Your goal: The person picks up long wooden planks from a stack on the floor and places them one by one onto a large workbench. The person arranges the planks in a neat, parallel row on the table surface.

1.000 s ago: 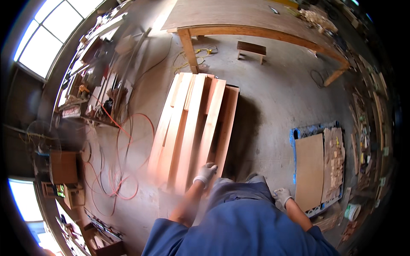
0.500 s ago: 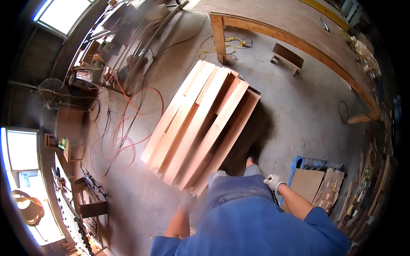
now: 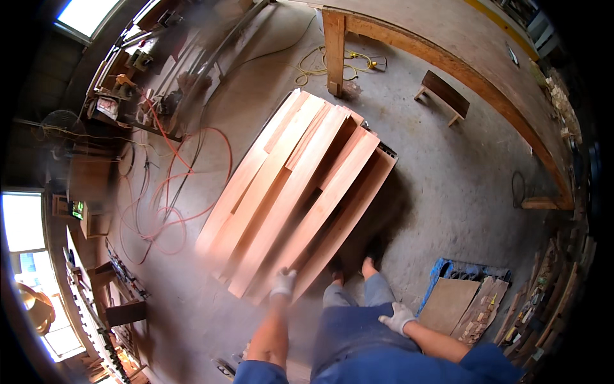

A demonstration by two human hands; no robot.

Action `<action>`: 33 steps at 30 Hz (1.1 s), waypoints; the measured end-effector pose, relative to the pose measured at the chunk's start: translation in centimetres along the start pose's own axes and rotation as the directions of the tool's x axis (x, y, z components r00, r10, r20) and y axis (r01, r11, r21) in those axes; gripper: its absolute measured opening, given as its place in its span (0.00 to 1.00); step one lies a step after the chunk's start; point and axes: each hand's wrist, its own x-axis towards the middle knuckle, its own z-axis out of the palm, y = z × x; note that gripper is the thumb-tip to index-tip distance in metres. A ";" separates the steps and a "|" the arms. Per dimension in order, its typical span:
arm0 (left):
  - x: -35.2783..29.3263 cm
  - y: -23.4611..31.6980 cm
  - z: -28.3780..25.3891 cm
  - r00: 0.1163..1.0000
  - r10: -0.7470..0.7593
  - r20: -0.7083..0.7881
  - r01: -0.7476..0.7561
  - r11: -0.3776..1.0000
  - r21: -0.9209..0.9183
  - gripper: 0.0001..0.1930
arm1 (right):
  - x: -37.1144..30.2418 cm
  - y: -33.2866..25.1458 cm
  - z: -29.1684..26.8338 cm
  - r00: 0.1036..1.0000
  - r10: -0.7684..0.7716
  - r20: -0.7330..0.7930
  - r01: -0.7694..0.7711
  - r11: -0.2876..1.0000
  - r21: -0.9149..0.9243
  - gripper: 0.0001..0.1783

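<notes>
A stack of long pale wooden boards (image 3: pixel 300 185) lies aslant in front of me, with dark gaps between several of them. My left hand (image 3: pixel 283 280), in a whitish work glove, is at the near end of the boards and appears to touch one. Its fingers are blurred, so I cannot tell whether they grip the wood. My right hand (image 3: pixel 399 317), gloved too, rests against the dark apron (image 3: pixel 358 323) over my thigh, fingers stretched out and holding nothing.
A large wooden worktable (image 3: pixel 435 38) stands beyond the stack, a small stool (image 3: pixel 446 93) beside it. Red hoses (image 3: pixel 192 171) loop over the floor at left; a yellow cord (image 3: pixel 313 70) lies near the table leg. Brown sheets (image 3: pixel 451 306) lie on blue material at right.
My left hand has moved forward from beside my body to the near end of the boards. My right hand has shifted slightly down and left along the apron. The view has shifted slightly.
</notes>
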 end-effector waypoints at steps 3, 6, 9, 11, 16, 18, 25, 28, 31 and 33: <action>6.3 2.3 0.1 0.994 0.062 -0.092 -0.052 0.992 0.113 0.40 | 1.3 -2.1 0.7 0.997 0.075 0.035 -0.071 0.992 -0.099 0.64; 8.6 8.2 -1.9 0.988 0.076 -0.132 -0.046 0.975 0.215 0.42 | 3.8 -3.6 1.4 0.993 0.115 0.016 -0.114 0.989 -0.089 0.68; 12.8 9.5 -2.3 0.977 0.165 -0.137 -0.119 0.947 0.297 0.49 | 6.3 -3.6 2.5 0.993 0.106 -0.049 -0.109 0.992 -0.070 0.72; 14.6 11.4 -2.4 0.979 0.165 -0.118 -0.115 0.931 0.346 0.55 | 7.5 -3.3 3.0 0.988 0.116 -0.099 -0.121 0.992 -0.044 0.75; 18.8 13.1 -0.9 0.935 0.294 -0.199 -0.149 0.834 0.531 0.60 | 8.2 -4.4 1.7 0.984 0.112 -0.135 -0.109 0.994 0.029 0.75; 19.7 15.1 -0.8 0.953 0.272 -0.135 -0.160 0.828 0.538 0.60 | 8.5 -4.1 2.0 0.983 0.092 -0.159 -0.088 0.996 0.031 0.75; 22.3 17.3 2.2 0.913 0.376 -0.159 -0.218 0.778 0.589 0.65 | 9.3 -2.3 3.6 0.958 -0.007 -0.286 0.011 1.000 0.012 0.73; 24.3 18.4 1.9 0.947 0.280 -0.159 -0.140 0.803 0.579 0.68 | 9.6 -1.9 3.1 0.946 -0.035 -0.324 0.037 0.999 0.002 0.72; 23.4 17.5 2.0 0.937 0.320 -0.143 -0.182 0.792 0.583 0.58 | 9.6 -1.2 3.3 0.942 -0.037 -0.332 0.044 0.999 0.012 0.72; 22.1 16.3 1.6 0.943 0.325 -0.072 -0.231 0.794 0.562 0.53 | 9.2 -2.2 3.3 0.953 -0.004 -0.303 0.015 0.999 0.032 0.72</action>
